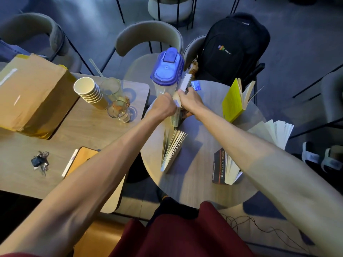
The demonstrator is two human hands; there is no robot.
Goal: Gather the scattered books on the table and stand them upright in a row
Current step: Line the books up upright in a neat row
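Gripping upright books with curled fingers, our left hand and right hand meet beside the jug, contents unclear. Cups nest stacked beside glasses; fanned books stand around our table.

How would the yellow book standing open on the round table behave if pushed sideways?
The yellow book stands on end with its covers spread, so a side push would probably close it and tip it over. Its cover looks thin, likely a paperback that bends. The fanned pages may flop if it is lifted by one cover.
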